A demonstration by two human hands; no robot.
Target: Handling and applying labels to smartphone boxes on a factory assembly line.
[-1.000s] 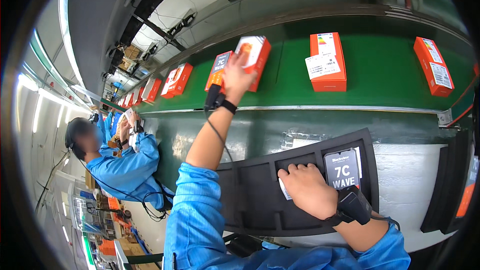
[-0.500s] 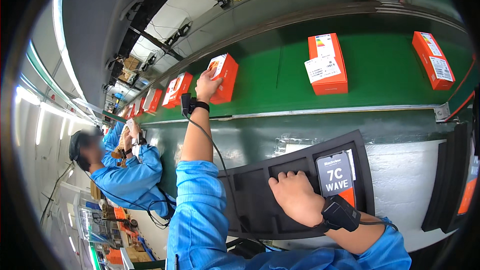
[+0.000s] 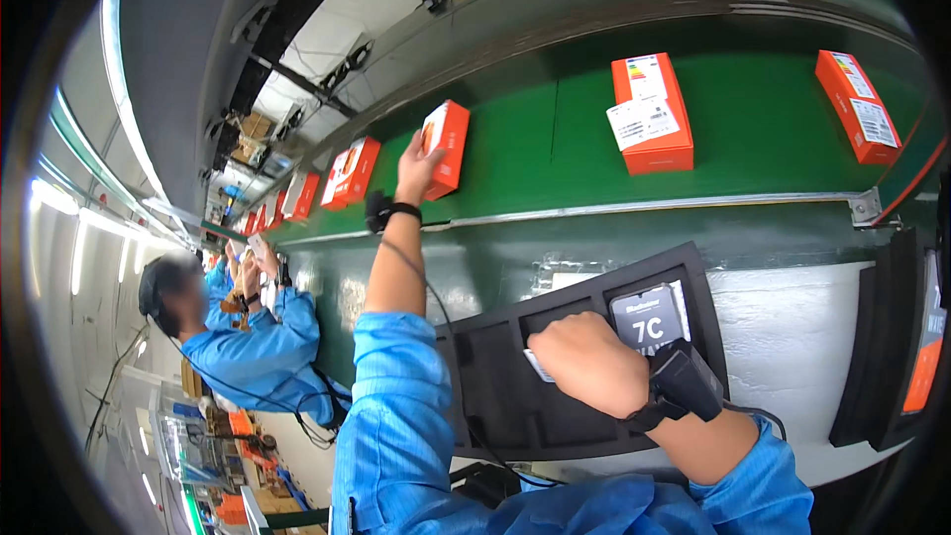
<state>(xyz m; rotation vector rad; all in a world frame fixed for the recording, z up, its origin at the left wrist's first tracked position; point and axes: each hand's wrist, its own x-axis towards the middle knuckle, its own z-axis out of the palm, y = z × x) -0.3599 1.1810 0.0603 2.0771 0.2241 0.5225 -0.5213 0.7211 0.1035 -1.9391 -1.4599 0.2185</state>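
On the green conveyor, my left hand [image 3: 416,168] grips the near left side of an orange box [image 3: 450,147], its fingers along the edge. My right hand [image 3: 594,365] is bent down into a black compartment tray [image 3: 482,335], fingers curled and mostly hidden. Beside its fingertips shows the edge of a thin whitish piece [image 3: 538,365]; I cannot make out what it is. Right of that hand lies a smartphone [image 3: 644,315] with a dark and orange printed front, in the tray's end compartment, partly covered by my wrist.
More orange boxes stand on the belt [image 3: 555,154]: a labelled box [image 3: 656,119] and another [image 3: 858,109] to the right, several to the left. A metal rail [image 3: 634,205] edges the belt. Another dark tray [image 3: 862,347] stands at right. A co-worker [image 3: 248,342] in blue sits left.
My left hand has slid from the box's top to its near left side, and the box looks turned. A thin whitish edge now shows by my right fingertips. The view has shifted slightly.
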